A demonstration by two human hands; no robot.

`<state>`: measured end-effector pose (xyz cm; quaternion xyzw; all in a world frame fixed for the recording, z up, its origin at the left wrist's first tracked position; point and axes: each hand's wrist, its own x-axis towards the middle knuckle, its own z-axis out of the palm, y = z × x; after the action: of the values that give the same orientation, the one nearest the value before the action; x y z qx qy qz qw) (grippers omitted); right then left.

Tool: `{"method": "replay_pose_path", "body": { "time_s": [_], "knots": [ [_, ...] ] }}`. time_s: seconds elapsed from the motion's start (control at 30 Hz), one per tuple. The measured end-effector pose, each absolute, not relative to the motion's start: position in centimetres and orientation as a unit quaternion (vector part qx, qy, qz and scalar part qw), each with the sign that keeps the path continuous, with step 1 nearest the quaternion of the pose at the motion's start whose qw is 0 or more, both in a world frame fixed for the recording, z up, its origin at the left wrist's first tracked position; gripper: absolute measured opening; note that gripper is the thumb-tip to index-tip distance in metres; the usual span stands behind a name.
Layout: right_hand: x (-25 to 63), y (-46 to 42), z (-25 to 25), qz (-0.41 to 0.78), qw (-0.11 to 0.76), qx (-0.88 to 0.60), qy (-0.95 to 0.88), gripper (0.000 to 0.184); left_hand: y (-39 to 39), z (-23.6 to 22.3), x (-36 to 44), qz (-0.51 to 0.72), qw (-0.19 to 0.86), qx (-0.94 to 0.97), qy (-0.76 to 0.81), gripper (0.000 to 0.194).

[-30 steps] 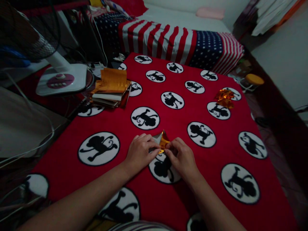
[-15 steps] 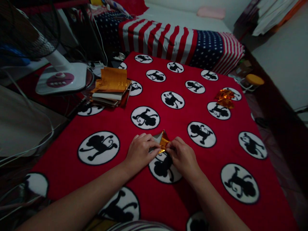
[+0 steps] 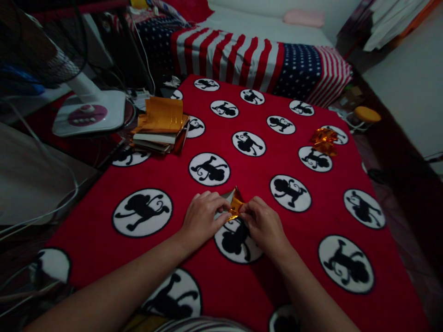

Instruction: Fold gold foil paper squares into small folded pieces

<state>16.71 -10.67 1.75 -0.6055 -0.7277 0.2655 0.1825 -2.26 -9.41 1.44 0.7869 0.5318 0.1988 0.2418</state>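
Observation:
A small sheet of gold foil paper (image 3: 236, 201), shiny gold on one face and pale on the other, is partly folded between my two hands. My left hand (image 3: 205, 213) pinches its left side, thumb and forefinger closed at the lower edge. On the other side, my right hand (image 3: 262, 221) grips the right edge with the fingertips bunched together. Both hands rest low over a red cloth (image 3: 242, 177) printed with black monkeys in white circles. The fingers cover much of the paper, so its full shape is hidden.
A stack of gold papers (image 3: 162, 115) lies at the cloth's left edge, beside a white fan base (image 3: 100, 108). Crumpled gold foil pieces (image 3: 324, 140) sit at the right. Behind stands a bed with a flag-patterned cover (image 3: 228, 55). A yellow-topped stool (image 3: 367, 114) is beyond the right edge.
The left forefinger has shifted slightly on the paper, and a bit more of the gold face shows between the hands. Otherwise both hands keep their places.

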Motion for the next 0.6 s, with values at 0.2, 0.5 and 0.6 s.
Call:
{"method": "replay_pose_path", "body": {
  "time_s": [0.2,0.5,0.6],
  "knots": [
    [16.19,-10.88,2.0,0.229,0.16,-0.631,-0.724,0.011,-9.4,1.47,-2.18,0.204,0.242,0.78,0.54,0.005],
    [15.85,-11.13,2.11,0.187,0.141,-0.668,-0.706,0.005,-9.57,1.5,-2.22,0.204,0.232,0.79,0.53,0.01],
    [16.11,-11.02,1.89,0.213,0.167,-0.687,-0.674,0.008,-9.62,1.42,-2.29,0.208,0.235,0.798,0.515,0.009]
  ]
}}
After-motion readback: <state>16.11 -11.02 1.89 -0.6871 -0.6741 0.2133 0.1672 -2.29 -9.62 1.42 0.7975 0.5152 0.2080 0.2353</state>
